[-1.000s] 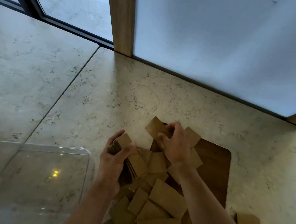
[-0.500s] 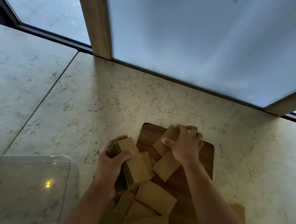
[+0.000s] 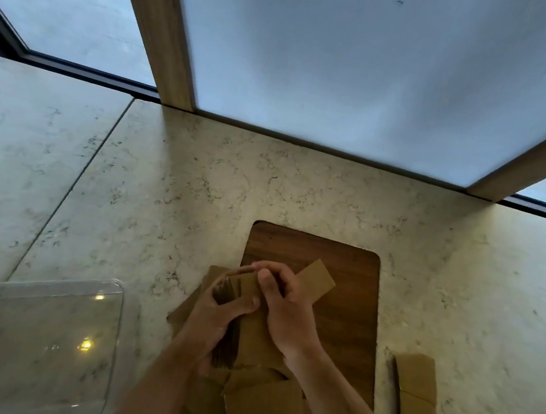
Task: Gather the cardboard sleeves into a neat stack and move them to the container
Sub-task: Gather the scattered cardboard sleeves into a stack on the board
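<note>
- View from above, looking down at a pale stone counter beside a window.
- The left hand is wrapped around a thick stack of brown cardboard sleeves, held on edge over the near left side of a dark wooden board.
- The right hand is closed over the stack's top and right face, fingers curled down, pressing it against the left palm.
- One sleeve sticks out past the right hand's fingers, angled up and to the right; whether it is pinched into the stack or lying on the board, I cannot tell.
- Loose sleeves lie overlapped below the hands, at the bottom of the view.
- Two more sleeves sit apart on the counter, right of the board.
- A clear plastic container stands at lower left, well apart from the stack and seemingly empty.
- Likely risks: the stack is thick, so sleeves could fan out or slip from the middle if the grip loosens during the carry; the skewed sleeve could spoil the neat edge or drop; the far pair could be forgotten.
</note>
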`<state>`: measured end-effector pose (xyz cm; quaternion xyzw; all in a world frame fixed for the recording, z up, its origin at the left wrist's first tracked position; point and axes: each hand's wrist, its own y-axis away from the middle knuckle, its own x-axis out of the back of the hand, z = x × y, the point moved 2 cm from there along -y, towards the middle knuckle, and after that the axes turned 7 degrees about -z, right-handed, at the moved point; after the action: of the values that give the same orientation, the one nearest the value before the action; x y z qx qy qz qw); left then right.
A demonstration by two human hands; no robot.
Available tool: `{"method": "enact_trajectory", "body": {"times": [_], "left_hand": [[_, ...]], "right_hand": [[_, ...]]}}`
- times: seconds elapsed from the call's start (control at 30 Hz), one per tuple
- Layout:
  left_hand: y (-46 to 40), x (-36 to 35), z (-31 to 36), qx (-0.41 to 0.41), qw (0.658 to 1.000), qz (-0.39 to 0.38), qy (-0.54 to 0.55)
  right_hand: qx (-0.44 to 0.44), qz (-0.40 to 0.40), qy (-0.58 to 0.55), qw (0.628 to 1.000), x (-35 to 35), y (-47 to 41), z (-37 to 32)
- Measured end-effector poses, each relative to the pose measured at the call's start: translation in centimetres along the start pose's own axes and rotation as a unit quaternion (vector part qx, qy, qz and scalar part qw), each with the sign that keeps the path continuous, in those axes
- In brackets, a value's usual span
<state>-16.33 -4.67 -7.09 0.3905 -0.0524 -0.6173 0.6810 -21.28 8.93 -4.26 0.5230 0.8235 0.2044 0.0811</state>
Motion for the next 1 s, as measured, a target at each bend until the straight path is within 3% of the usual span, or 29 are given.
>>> {"method": "enact_trajectory", "body": {"times": [0.03, 0.1, 0.13, 0.23, 0.27, 0.33, 0.4, 0.47, 0.53, 0.57, 0.6, 0.7, 0.9, 1.0], "left_hand": [[0.1, 0.2, -0.5, 0.0, 1.0, 0.019, -0.007], [0.6, 1.1, -1.3, 0.011, 0.998, 0.061, 0.01], [1.0, 1.6, -1.5, 0.014, 0.997, 0.07, 0.029], [2.1, 2.4, -1.5, 0.002, 0.997, 0.055, 0.057], [2.4, 2.7, -1.5, -0.004, 0.996, 0.07, 0.054], [2.9, 3.1, -1.6, -0.017, 0.992, 0.11, 0.065], [3.4, 3.0, -1.6, -0.022, 0.989, 0.119, 0.088], [3.9, 2.6, -1.5, -0.035, 0.988, 0.115, 0.097], [4.2, 2.1, -1.5, -0.048, 0.988, 0.104, 0.107], [4.4, 1.6, -1.6, -0.053, 0.988, 0.104, 0.102], [4.6, 1.1, -1.6, -0.056, 0.988, 0.105, 0.097], [5.4, -0.6, -1.7, -0.063, 0.99, 0.105, 0.07], [7.2, -1.3, -2.2, -0.087, 0.99, 0.087, 0.072], [8.0, -2.0, -2.6, -0.074, 0.992, 0.075, 0.072]], "right_hand": [[0.019, 0.043, -0.015, 0.999, 0.0, 0.2, 0.4], [0.057, 0.162, 0.105, 0.979, 2.9, -0.4, 1.1], [0.05, 0.156, 0.214, 0.963, 4.7, -0.7, 1.7], [-0.009, -0.055, 0.489, 0.871, 8.2, -1.6, 4.3], [0.006, -0.085, 0.533, 0.842, 9.0, -1.5, 4.6], [0.048, -0.047, 0.564, 0.823, 10.4, -1.5, 4.4], [0.051, 0.021, 0.538, 0.841, 12.0, -1.2, 3.5], [0.017, 0.088, 0.443, 0.892, 12.1, -0.1, 2.5], [-0.044, 0.123, 0.223, 0.966, 10.0, 1.5, 1.6], [-0.079, 0.12, 0.108, 0.984, 8.1, 2.8, 1.2], [-0.102, 0.101, 0.035, 0.989, 5.8, 3.9, 1.0], [-0.103, 0.037, 0.016, 0.994, -0.6, 7.0, 1.6], [-0.087, 0.1, -0.086, 0.987, -0.7, 9.4, 1.8], [-0.092, 0.103, -0.066, 0.988, 0.2, 10.4, 1.5]]}}
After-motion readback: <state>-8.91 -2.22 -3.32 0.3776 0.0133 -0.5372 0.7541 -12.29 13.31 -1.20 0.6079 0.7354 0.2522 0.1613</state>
